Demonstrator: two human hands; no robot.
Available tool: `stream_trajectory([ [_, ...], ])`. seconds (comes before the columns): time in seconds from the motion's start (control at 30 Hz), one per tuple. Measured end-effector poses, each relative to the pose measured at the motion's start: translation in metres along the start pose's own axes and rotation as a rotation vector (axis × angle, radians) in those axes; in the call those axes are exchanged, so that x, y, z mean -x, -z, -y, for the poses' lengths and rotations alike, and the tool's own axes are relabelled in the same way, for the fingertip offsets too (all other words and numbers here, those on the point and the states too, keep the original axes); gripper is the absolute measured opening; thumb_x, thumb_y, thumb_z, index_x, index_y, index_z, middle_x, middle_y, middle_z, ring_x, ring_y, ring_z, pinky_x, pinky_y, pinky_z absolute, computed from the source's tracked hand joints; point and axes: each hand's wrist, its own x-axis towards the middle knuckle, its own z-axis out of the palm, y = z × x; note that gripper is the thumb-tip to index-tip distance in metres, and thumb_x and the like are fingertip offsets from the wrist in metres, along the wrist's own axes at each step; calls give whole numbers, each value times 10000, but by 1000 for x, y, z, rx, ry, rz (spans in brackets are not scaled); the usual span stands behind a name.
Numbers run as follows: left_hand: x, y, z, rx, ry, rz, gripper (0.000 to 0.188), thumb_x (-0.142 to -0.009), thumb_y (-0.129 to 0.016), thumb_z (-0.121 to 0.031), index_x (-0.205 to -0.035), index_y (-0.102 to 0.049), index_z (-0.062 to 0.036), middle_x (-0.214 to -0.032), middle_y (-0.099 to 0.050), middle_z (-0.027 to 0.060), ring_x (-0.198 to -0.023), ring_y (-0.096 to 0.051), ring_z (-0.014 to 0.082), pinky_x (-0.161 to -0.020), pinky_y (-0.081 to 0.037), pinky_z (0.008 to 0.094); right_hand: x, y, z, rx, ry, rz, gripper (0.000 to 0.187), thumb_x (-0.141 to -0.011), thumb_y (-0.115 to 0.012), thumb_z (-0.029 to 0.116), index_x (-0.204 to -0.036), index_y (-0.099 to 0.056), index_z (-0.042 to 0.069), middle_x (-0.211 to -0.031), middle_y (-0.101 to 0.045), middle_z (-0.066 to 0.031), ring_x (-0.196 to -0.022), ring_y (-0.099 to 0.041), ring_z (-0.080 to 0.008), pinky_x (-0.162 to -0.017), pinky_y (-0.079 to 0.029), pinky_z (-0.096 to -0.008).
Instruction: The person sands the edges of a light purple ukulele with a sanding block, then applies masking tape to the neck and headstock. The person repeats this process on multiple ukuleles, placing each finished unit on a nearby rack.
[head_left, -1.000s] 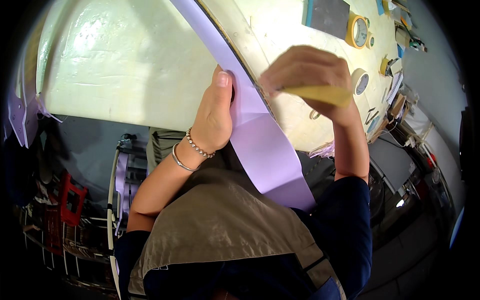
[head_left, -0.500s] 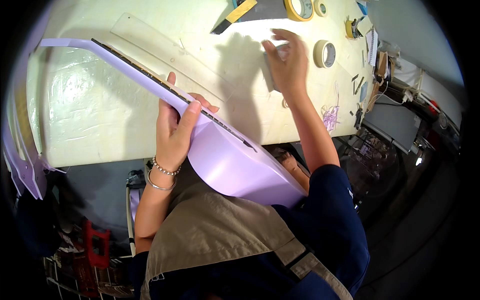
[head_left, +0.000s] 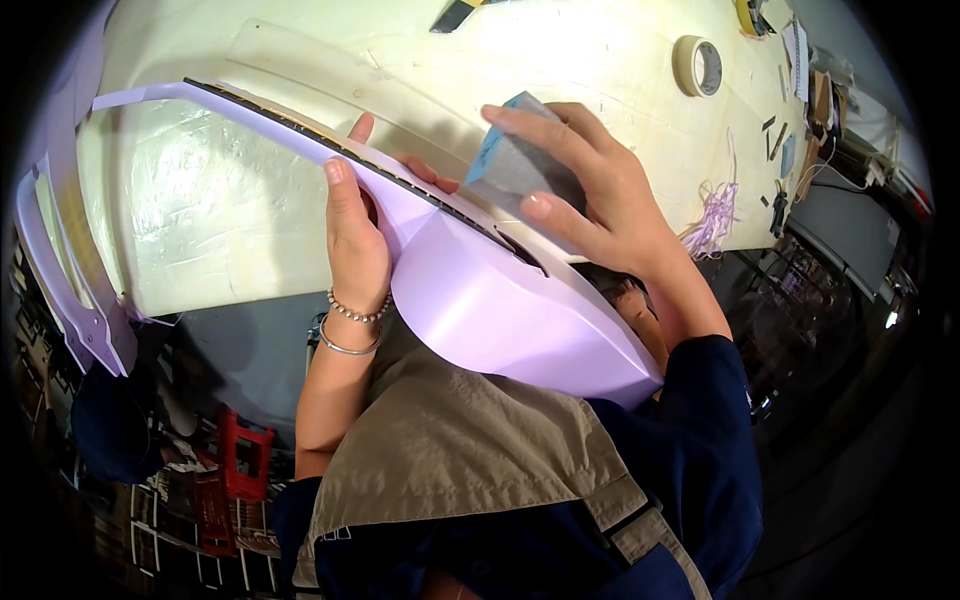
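A pale lilac guitar-like instrument point(head_left: 480, 310) lies slanted across my lap, its neck reaching up to the left over the table. My left hand point(head_left: 362, 215) is wrapped around the neck near the body, thumb on the near side and fingertips showing past the far side. A dark fretboard edge point(head_left: 330, 152) runs along the neck. My right hand point(head_left: 600, 195) grips a grey rectangular pad point(head_left: 530, 165) with a blue edge, fingers over its far side and thumb on the near face. The pad is beside the fretboard; whether it touches the instrument I cannot tell.
On the pale table point(head_left: 200, 240) lie a clear template point(head_left: 310, 65), a masking tape roll point(head_left: 698, 66) and lilac strips point(head_left: 714, 215). More lilac curved parts point(head_left: 65, 260) stand at the left edge. A red crate-like thing point(head_left: 243, 455) is below left.
My right hand has come back from the table toward the instrument, with the grey pad now clearly seen in it. My left hand stays on the neck. The view has shifted slightly.
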Motion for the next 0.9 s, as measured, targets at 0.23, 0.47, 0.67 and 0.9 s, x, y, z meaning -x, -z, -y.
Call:
stream_trajectory([
  [0.23,0,-1,-2,-57,-14,-9,725,-953,-185,-543,-1397,-177,29,-852,-581,148,-774,-610,229,-713,-503,323,-1,-9,15,160,2,32,416,-819,-602,432,-1177,-591,222,-953,-560,-157,-785,-587,-311,-661,-492,-371],
  [0.47,-2,4,0,-68,-42,1,692,-966,-187,-506,-1388,-207,42,-848,-587,132,-767,-606,205,-716,-493,300,-5,-9,22,222,0,51,408,-790,-645,378,-1156,-602,201,-977,-565,-147,-786,-600,-303,-668,-498,-350],
  [0.67,-4,7,3,-102,-73,17,659,-974,-190,-487,-1385,-233,27,-859,-593,124,-762,-594,176,-721,-481,277,-8,-13,27,234,-27,31,408,-779,-655,401,-1141,-608,219,-943,-566,-145,-763,-601,-309,-642,-500,-356],
  [0.9,-2,3,4,-47,-66,-29,663,-973,-183,-504,-1370,-287,18,-877,-593,104,-763,-563,140,-732,-459,251,-23,-16,35,245,-57,109,390,-826,-623,309,-1183,-585,155,-1007,-566,-148,-840,-605,-314,-726,-488,-358],
])
